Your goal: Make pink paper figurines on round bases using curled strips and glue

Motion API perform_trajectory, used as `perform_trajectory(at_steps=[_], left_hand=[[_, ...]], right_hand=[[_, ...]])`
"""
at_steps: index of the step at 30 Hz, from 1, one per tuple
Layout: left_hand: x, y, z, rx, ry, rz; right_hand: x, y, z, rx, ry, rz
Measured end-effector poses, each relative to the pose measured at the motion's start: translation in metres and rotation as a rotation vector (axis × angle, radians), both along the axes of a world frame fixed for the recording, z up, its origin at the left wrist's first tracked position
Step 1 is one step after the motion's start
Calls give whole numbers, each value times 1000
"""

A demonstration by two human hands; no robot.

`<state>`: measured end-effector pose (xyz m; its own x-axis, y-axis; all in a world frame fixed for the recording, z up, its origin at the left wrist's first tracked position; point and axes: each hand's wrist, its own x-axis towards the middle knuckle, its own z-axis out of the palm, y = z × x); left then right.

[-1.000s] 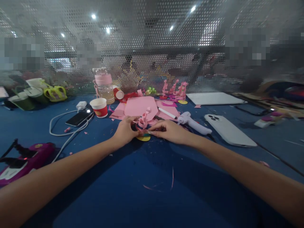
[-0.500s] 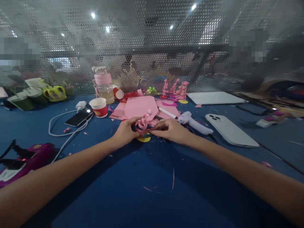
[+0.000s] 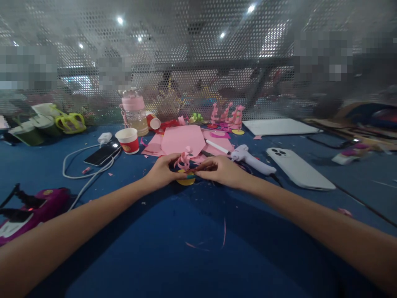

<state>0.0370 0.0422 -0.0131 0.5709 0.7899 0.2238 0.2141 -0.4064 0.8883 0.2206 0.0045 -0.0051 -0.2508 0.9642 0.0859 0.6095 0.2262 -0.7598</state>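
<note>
No readable text anywhere (the red paper cup (image 3: pixel 127 140) shows only a blurred mark).

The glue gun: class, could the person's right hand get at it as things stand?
Probably yes. The glue gun lies just beyond the right hand with nothing between them, though that hand is pinching the pink paper curl.

A blue surface (image 3: pixel 173 244) carries pink paper sheets (image 3: pixel 182 140), a paper cup (image 3: pixel 127 140), two phones (image 3: pixel 299 169), a glue gun (image 3: pixel 252 160) and paper scraps.
</note>
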Motion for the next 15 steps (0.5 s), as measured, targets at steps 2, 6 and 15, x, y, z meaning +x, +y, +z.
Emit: perform_trajectory(at_steps=[2, 6, 15], left_hand=[[0, 1, -1, 19, 12, -3], [-1, 2, -3, 84, 52, 19], [1, 2, -2, -70, -24, 11]], right_hand=[[1, 0, -1, 0, -2, 8], [1, 0, 0, -12, -6, 27], [3, -6, 23, 22, -128, -123]])
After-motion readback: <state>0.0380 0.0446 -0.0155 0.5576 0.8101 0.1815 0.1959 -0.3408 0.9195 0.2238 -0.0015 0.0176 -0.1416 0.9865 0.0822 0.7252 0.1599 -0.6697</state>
